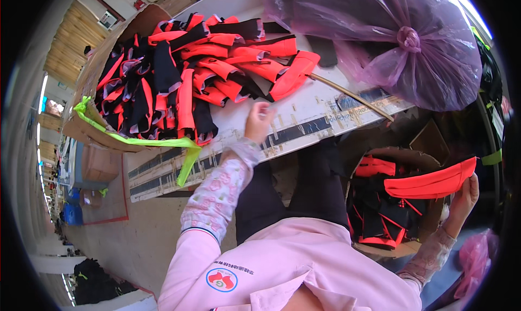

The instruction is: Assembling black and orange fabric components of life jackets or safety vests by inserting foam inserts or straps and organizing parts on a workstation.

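My left hand (pixel 258 121) reaches out over the white table (pixel 304 118), fingers loosely apart, just below a big heap of orange-red and black fabric pieces (pixel 190 72); it holds nothing I can see. My right hand (pixel 464 200) is off to the right and grips one orange-red fabric piece (pixel 431 183), held flat above a brown cardboard box (pixel 401 159) with more orange and black pieces (pixel 380 213) inside.
A large knotted purple plastic bag (pixel 391 34) lies at the table's far right. A thin stick (pixel 353 96) rests beside it. A cardboard box with a lime-green strap (pixel 135 140) holds the heap. A pink bag (pixel 477 256) sits low right.
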A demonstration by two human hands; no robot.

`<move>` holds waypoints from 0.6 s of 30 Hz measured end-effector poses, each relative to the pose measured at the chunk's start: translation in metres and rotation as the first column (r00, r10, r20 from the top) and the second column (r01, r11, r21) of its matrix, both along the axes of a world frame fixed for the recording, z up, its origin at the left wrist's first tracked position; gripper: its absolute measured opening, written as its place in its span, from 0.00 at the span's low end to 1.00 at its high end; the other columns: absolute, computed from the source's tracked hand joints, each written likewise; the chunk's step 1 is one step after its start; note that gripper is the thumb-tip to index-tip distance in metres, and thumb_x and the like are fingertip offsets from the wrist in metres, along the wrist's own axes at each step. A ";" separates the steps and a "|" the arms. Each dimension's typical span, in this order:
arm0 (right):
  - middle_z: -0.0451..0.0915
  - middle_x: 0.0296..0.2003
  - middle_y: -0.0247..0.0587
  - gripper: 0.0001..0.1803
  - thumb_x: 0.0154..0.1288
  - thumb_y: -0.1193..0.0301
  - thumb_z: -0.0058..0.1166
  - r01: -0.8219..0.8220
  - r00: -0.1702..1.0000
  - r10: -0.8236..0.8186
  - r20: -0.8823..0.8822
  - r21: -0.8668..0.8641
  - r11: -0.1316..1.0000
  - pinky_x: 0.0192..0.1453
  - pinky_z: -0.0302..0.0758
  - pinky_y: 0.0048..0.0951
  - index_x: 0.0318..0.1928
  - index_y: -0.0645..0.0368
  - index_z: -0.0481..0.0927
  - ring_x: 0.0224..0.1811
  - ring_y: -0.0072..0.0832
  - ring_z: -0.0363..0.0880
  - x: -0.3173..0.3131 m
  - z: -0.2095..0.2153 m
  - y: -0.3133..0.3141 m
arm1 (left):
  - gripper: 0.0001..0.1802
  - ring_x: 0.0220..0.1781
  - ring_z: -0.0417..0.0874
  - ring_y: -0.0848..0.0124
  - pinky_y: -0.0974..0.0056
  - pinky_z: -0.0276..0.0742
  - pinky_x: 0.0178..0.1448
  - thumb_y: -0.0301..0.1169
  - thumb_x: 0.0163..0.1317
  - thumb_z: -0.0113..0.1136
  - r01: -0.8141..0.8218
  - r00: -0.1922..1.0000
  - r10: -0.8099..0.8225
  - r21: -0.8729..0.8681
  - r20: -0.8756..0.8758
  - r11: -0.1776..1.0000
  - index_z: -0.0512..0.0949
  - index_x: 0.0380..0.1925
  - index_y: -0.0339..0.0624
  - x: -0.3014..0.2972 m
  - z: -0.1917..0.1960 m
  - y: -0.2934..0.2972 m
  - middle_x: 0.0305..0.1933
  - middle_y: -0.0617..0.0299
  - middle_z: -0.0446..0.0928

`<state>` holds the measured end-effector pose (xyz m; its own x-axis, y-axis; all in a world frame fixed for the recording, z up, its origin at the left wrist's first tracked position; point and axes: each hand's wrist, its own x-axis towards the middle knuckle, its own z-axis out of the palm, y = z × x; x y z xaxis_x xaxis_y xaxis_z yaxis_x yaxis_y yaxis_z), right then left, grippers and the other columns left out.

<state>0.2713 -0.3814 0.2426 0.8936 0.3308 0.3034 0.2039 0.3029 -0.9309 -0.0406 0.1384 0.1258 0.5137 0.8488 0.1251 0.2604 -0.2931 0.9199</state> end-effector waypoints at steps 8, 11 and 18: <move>0.79 0.42 0.40 0.16 0.59 0.81 0.48 0.037 0.986 0.091 0.140 -0.714 0.699 0.50 0.69 0.21 0.49 0.66 0.74 0.44 0.24 0.76 0.051 0.025 -0.099 | 0.35 0.49 0.74 0.50 0.55 0.69 0.54 0.39 0.47 0.65 -0.070 0.937 0.224 0.486 -0.267 0.871 0.63 0.54 0.40 0.064 -0.002 0.023 0.47 0.47 0.72; 0.78 0.43 0.44 0.20 0.56 0.81 0.49 0.071 0.997 -0.018 0.069 -0.925 0.372 0.50 0.70 0.22 0.51 0.69 0.72 0.45 0.25 0.76 0.026 0.012 -0.040 | 0.33 0.44 0.77 0.57 0.59 0.72 0.50 0.37 0.45 0.66 -0.139 0.875 0.284 0.358 -0.393 0.923 0.66 0.52 0.37 0.067 -0.016 0.041 0.46 0.48 0.75; 0.76 0.45 0.43 0.22 0.66 0.68 0.46 -0.511 0.859 0.408 -0.308 -0.529 0.677 0.44 0.75 0.26 0.59 0.59 0.65 0.40 0.26 0.76 -0.034 -0.082 0.153 | 0.13 0.30 0.71 0.79 0.73 0.68 0.35 0.16 0.45 0.58 0.198 0.980 -0.198 0.035 -0.003 0.980 0.77 0.32 0.41 0.036 -0.018 -0.030 0.27 0.68 0.70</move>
